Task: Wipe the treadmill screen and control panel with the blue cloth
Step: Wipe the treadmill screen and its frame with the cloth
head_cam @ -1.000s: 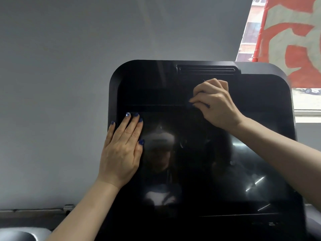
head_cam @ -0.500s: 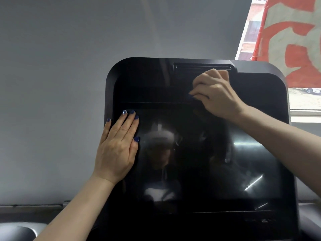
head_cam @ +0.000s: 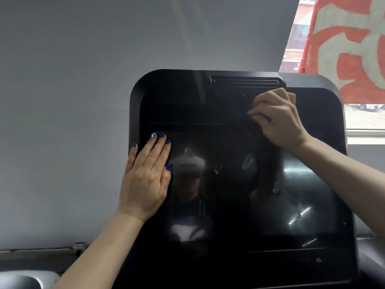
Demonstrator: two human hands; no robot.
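Right hand (head_cam: 280, 119) has its fingers curled tight against the upper band of the treadmill console (head_cam: 325, 113), just below the slotted vent (head_cam: 245, 81). Whatever it pinches is hidden under the fingers; a thin dark sliver at the fingertips may be the blue cloth, cannot tell. The cloth itself is not clearly visible anywhere. Left hand (head_cam: 146, 180) lies flat with straight fingers, palm pressed on the left edge of the screen (head_cam: 302, 195); its little finger overlaps the console's left border. Dark blue nail polish, one nail glittery.

The screen is off, black and glossy, showing blurred reflections and light streaks at lower right. A thin horizontal seam divides the upper band from the screen, and the right hand sits on and just above it, right of centre. Grey wall (head_cam: 83, 101) behind at left. At far right, a window (head_cam: 364, 122) with a red-and-white banner (head_cam: 350, 49). Grey rounded treadmill part (head_cam: 23, 280) at bottom left.
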